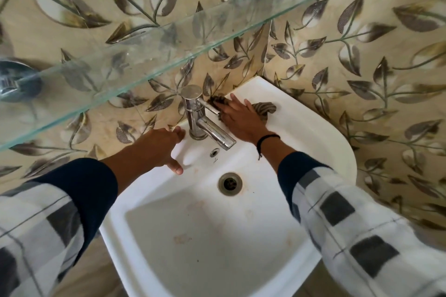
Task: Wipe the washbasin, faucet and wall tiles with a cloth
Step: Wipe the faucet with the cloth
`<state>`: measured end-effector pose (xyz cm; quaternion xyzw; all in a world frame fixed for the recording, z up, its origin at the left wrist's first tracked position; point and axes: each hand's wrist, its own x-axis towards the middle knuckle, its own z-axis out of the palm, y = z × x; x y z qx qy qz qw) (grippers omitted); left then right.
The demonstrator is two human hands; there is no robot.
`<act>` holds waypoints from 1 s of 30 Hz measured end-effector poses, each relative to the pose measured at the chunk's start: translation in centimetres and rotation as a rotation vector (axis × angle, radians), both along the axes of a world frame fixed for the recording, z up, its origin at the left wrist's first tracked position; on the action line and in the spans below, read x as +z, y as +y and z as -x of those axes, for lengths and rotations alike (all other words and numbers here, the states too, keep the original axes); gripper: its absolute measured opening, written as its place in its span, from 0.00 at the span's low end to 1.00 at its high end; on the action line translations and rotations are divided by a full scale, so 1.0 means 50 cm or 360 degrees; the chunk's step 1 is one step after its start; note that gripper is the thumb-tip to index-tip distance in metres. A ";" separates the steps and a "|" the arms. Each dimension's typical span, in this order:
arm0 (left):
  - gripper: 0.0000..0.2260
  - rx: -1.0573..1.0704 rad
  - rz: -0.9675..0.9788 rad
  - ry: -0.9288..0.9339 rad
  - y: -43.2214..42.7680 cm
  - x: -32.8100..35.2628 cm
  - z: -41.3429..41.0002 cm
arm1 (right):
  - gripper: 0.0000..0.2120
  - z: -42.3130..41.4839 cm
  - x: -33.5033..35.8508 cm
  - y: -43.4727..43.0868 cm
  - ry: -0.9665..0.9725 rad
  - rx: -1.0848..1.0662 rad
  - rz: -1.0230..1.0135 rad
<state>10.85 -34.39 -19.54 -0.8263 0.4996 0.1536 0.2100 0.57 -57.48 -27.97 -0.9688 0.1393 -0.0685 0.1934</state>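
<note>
Fingers (235, 101) of the right hand (239, 119) are pressing flat on the cloth (265, 109), half hidden beneath them, at the back edge of the washbasin (313, 137); the left hand (164, 144) is resting spread beside the faucet (196, 113).

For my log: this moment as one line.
area: washbasin | right hand: pressing cloth beside faucet | left hand: resting on washbasin

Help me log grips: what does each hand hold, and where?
The right hand presses the cloth at its middle, flat on the washbasin ledge, with straight fingers; no grip. The left hand holds nothing, resting on the ledge.
</note>
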 end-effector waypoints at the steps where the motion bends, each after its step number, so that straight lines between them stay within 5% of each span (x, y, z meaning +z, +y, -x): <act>1: 0.50 0.0007 0.0007 0.0002 0.000 -0.001 -0.001 | 0.22 0.007 -0.004 0.019 -0.0026 0.0077 0.0028; 5: 0.50 0.0062 0.0007 0.0076 0.000 -0.006 -0.007 | 0.22 0.020 0.008 -0.001 0.0039 0.0408 -0.0036; 19: 0.50 0.0073 0.0016 0.0053 -0.005 -0.018 -0.017 | 0.22 0.000 -0.001 0.032 -0.0008 0.0083 0.0036; 30: 0.48 0.0069 0.0079 0.0044 -0.002 -0.020 -0.013 | 0.27 0.018 -0.006 0.049 0.0024 0.0284 0.0226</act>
